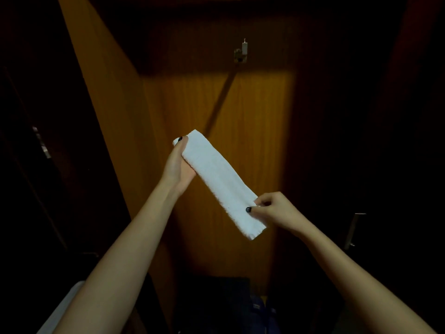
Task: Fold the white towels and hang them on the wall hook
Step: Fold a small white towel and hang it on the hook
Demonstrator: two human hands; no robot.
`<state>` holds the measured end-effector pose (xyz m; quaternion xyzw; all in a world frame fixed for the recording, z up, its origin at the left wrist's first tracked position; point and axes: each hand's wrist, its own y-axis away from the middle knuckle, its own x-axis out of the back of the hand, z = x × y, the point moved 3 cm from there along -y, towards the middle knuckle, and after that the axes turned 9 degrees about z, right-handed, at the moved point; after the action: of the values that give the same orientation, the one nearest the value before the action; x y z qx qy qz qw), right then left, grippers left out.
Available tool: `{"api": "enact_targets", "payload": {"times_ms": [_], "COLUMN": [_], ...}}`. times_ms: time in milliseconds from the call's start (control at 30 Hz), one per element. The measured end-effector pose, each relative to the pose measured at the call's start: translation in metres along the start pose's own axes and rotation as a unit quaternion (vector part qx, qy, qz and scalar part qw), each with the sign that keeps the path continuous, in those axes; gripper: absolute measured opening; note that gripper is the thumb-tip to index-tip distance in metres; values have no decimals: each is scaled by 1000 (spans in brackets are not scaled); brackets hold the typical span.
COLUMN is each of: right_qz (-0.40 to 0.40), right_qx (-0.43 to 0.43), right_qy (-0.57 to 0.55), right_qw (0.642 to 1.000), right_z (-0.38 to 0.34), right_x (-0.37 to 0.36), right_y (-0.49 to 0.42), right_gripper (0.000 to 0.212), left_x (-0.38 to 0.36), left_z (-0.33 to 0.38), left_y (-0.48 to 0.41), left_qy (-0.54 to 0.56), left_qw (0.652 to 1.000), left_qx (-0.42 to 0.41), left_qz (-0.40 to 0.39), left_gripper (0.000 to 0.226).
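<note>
A: Firstly, entry one: left hand [179, 165], thumb curled over the far end of the white towel [216, 179], a folded strip held in mid-air below the wall hook [242, 51]. Entry two: right hand [277, 210], fingers [250, 209] pinching the near end.
B: Handling note?
A: Likely best: hold edges aligned, strip taut, then drape its middle over the hook.
B: Unclear items?
A: Pale edge [62, 307], near left, cut off; left fingers hidden under the towel; dark heap [228, 304] below, unidentifiable.

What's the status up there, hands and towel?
Left hand grips upper end of the folded white terry towel. Right hand pinches its lower end. Small metal wall hook above, nothing hung, nothing in the way.
</note>
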<state>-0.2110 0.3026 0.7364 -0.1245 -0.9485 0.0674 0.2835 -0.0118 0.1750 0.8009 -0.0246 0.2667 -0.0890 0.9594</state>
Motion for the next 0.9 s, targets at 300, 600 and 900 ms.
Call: {"api": "enact_targets", "payload": {"times_ms": [300, 600, 900], "right_qz": [24, 48, 90], "right_qx": [-8, -13, -89], "right_qy": [-84, -71, -118], "right_qw": [996, 996, 985], "right_z": [11, 26, 62], "right_x": [4, 20, 43], "right_y": [4, 0, -28], "right_gripper": [41, 30, 65], "left_x": [21, 47, 50], "left_z": [-21, -39, -37], "left_y": [-3, -18, -35], "left_qy": [16, -47, -102], "left_qw": [994, 989, 988], "left_qx": [6, 10, 68], "left_qz": [110, 138, 90], "left_gripper": [38, 87, 49]}}
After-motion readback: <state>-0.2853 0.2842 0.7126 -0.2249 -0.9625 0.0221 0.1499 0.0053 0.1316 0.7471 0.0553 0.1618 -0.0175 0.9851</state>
